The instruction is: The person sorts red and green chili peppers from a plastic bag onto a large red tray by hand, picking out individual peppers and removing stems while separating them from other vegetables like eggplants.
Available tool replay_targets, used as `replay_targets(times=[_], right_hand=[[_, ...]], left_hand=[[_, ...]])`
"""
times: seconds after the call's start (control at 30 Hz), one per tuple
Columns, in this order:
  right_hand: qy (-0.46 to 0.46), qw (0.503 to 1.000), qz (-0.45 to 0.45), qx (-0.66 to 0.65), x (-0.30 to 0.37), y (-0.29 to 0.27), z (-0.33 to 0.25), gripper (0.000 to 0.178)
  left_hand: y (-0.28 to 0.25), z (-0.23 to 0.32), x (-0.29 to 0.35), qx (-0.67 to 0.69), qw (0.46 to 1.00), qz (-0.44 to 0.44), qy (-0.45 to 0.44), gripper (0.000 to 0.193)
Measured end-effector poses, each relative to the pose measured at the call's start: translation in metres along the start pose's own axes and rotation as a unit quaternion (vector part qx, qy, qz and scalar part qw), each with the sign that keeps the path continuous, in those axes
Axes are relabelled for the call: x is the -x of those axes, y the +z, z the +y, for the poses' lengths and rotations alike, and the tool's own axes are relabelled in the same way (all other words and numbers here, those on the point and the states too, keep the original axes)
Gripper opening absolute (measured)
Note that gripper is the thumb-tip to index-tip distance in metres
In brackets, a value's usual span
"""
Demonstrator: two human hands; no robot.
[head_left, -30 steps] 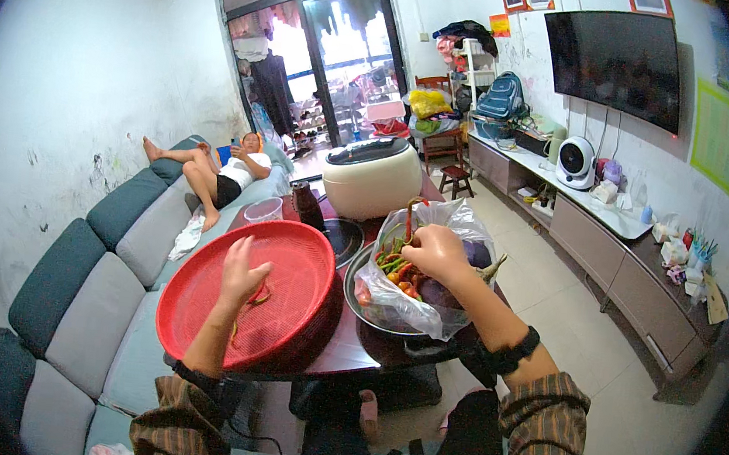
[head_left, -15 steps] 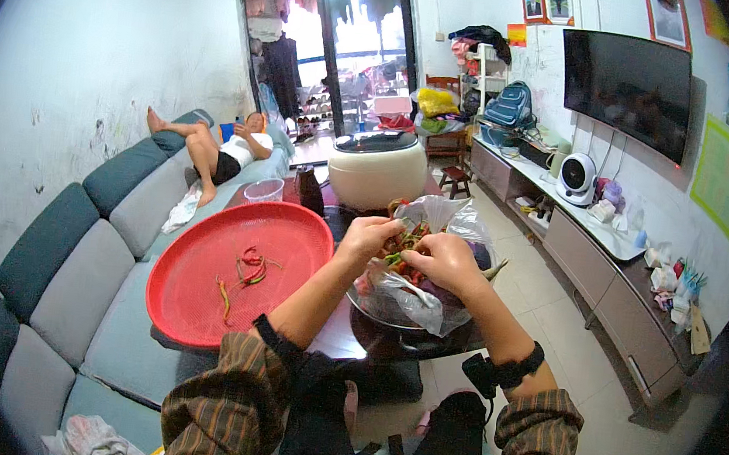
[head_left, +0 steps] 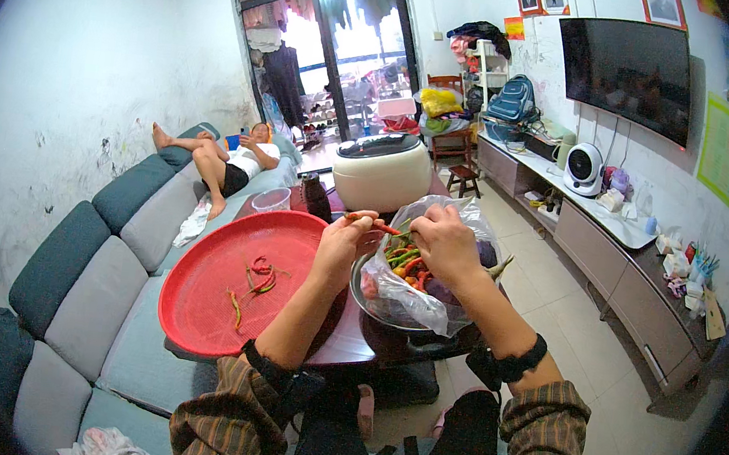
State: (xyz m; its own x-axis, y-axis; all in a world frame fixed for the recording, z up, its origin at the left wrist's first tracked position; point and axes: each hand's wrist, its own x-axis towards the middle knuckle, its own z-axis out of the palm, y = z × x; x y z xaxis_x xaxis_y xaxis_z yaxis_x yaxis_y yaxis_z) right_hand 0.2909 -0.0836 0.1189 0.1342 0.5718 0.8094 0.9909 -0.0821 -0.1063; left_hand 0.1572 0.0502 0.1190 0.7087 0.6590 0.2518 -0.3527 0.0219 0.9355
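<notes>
My left hand point(head_left: 342, 245) is closed around a red chili pepper point(head_left: 387, 228), which lies level between my two hands. At its green stem end, my right hand point(head_left: 448, 243) pinches with the fingertips. Below them, a clear plastic bag point(head_left: 401, 299) lies open with several red, green and orange peppers point(head_left: 406, 265) in it. The bag rests in a round metal basin point(head_left: 371, 312), beside something dark purple. Left of my hands sits a wide red plastic sieve tray point(head_left: 193, 297) holding a few red and greenish chilies point(head_left: 261, 281).
The sieve and basin stand on a dark table point(head_left: 340, 348). Behind them are a clear plastic cup point(head_left: 271, 199), a dark bottle point(head_left: 315, 198) and a cream rounded container point(head_left: 382, 177). A person point(head_left: 253, 157) reclines on the grey sofa point(head_left: 69, 291). A low cabinet point(head_left: 594, 263) runs along the right.
Both hands have risen slightly out of the bag. A red chili pepper now shows between them, and the peppers in the bag are more visible. The view has shifted a little.
</notes>
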Motion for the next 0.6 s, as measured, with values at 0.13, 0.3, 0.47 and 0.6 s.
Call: replay_targets(times=[0.13,0.3,0.47,0.6], right_hand=[[-0.025,0.993,-0.058,-0.098,0.003,-0.018,0.003,0.009],[-0.015,0.995,-0.069,-0.071,0.006,-0.025,0.012,0.012],[-0.052,0.992,-0.016,-0.114,0.007,-0.026,0.004,0.011],[-0.108,0.989,-0.023,-0.102,0.006,-0.029,-0.009,0.012]], left_hand=[[0.007,0.001,-0.011,0.120,0.990,-0.039,-0.067,0.027],[0.003,-0.007,-0.020,0.227,0.971,-0.051,-0.047,0.025],[0.001,-0.008,-0.020,0.181,0.979,-0.068,-0.057,0.025],[-0.005,-0.012,-0.025,0.204,0.970,-0.113,-0.073,0.025]])
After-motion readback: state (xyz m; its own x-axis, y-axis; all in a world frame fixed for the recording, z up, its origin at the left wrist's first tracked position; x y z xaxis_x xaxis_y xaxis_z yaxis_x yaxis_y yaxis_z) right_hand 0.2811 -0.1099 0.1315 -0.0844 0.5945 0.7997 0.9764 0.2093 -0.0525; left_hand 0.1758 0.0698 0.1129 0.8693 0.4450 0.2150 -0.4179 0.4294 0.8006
